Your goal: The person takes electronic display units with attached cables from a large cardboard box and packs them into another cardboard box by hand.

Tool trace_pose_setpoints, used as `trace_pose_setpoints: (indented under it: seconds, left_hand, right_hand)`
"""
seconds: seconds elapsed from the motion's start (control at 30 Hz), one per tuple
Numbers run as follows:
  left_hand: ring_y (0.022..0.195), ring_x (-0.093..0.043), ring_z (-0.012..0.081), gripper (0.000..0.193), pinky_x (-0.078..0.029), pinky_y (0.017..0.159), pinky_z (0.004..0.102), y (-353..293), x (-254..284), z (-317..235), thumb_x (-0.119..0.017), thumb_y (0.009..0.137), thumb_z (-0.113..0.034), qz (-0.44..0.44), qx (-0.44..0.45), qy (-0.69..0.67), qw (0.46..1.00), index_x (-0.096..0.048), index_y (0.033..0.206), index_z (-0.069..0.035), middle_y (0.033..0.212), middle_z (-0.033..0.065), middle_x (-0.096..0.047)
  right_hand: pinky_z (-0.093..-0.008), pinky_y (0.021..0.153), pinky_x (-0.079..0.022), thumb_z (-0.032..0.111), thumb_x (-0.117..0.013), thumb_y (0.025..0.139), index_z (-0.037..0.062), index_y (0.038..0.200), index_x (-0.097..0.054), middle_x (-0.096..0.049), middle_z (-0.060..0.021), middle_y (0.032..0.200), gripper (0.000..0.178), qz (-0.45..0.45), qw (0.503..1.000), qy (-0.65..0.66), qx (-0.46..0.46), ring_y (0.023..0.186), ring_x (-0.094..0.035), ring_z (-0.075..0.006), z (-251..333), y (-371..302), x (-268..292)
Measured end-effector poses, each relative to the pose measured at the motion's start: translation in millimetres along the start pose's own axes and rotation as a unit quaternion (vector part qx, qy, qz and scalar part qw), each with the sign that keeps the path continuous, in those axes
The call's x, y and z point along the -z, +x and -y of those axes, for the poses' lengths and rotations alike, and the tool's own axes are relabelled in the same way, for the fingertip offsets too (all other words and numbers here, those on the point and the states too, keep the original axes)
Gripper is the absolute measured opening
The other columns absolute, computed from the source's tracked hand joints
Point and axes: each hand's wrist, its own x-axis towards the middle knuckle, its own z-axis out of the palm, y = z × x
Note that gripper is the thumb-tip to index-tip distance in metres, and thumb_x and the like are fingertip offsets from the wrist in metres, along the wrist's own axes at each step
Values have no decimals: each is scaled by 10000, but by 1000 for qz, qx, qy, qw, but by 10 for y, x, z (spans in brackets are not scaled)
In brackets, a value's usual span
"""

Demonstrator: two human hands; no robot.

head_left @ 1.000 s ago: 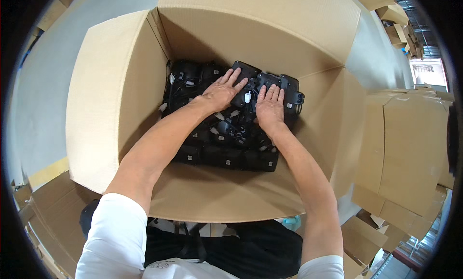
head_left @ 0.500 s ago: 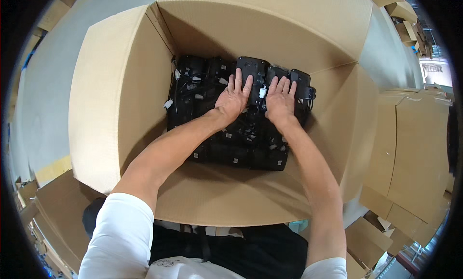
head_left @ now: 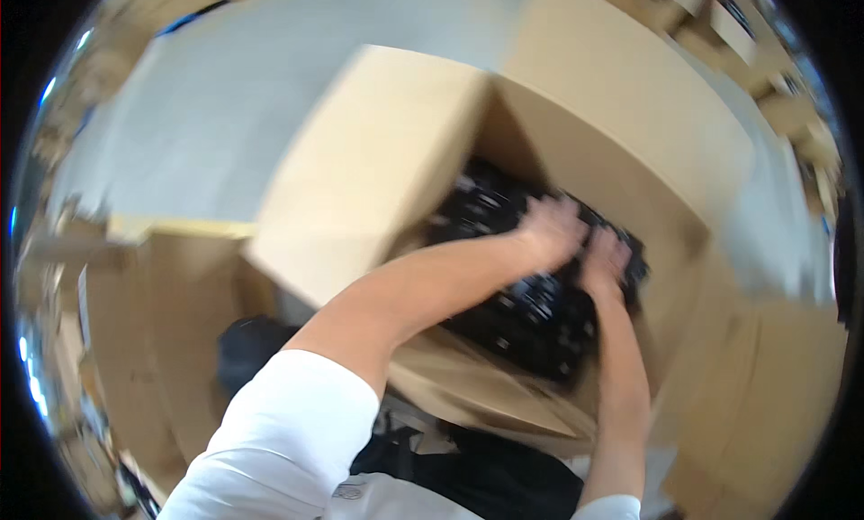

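Note:
Both my hands reach into a large open cardboard box (head_left: 382,151). Inside it lie several black plastic units (head_left: 490,336) with cables and small white connectors, packed side by side; their exact kind cannot be made out. My left hand (head_left: 551,232) rests flat on the units near the far side, fingers stretched out, though blurred. Close to its right, my right hand (head_left: 605,261) also lies on the black units with its fingers extended. Neither hand appears to grip anything. The hands and forearms cover part of the units.
Grey floor (head_left: 225,97) stretches beyond the box. More cardboard stands close by at the left (head_left: 148,331) and the right (head_left: 756,376). A dark rounded object (head_left: 252,349) is beside my left upper arm. Other cartons are around the edges.
The view has swung left, so the box and hands now appear farther right and tilted, with blur. Both hands are still on the black units.

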Motion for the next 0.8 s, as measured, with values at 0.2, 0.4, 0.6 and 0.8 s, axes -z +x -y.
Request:
trace_pose_setpoints:
  seconds: [0.2, 0.4, 0.6, 0.8]
  left_hand:
    - [1036, -625, 313, 462, -493, 870, 432, -1703, 2641, 281, -722, 860, -362, 27, -165, 20, 986, -567, 1144, -32, 1030, 130, -629]
    - [1066, -671, 164, 373, -532, 950, 314, -5347, 4084, 1284, -664, 946, -158, -426, 303, -148, 840, -621, 1285, -9, 1154, 117, -713]
    - [812, -687, 311, 322, -544, 744, 400, -8556, 2388, 1729, -738, 832, -266, -274, 616, -36, 738, -687, 973, 19, 848, 173, -696]
    - [1208, -587, 337, 615, -468, 1020, 432, -9186, 983, 1690, -791, 714, -174, -78, 658, -24, 748, -605, 1266, 23, 1261, 225, -620]
  right_hand:
    - [-583, 1212, -96, 520, -918, 521, 65, 1584, -68, -164, -189, 1633, 1435, 115, 991, -55, 35, 1529, -117, -307, 0, -295, 273]
    - [-579, 1211, -68, 495, -773, 773, -58, 1527, -270, -255, -276, 1595, 1062, 98, 984, 44, 141, 1514, -162, -383, -63, -749, 285]
    - [-434, 1079, -405, 375, -728, 815, -121, 1353, -508, -564, -308, 1329, 764, 231, 959, 95, 135, 1283, -530, -394, 221, -1406, 752]
    - [-373, 969, -481, 296, -702, 821, -142, 1287, -541, -668, -265, 1151, 659, 174, 957, 200, 114, 1116, -637, -315, 434, -1964, 1213]
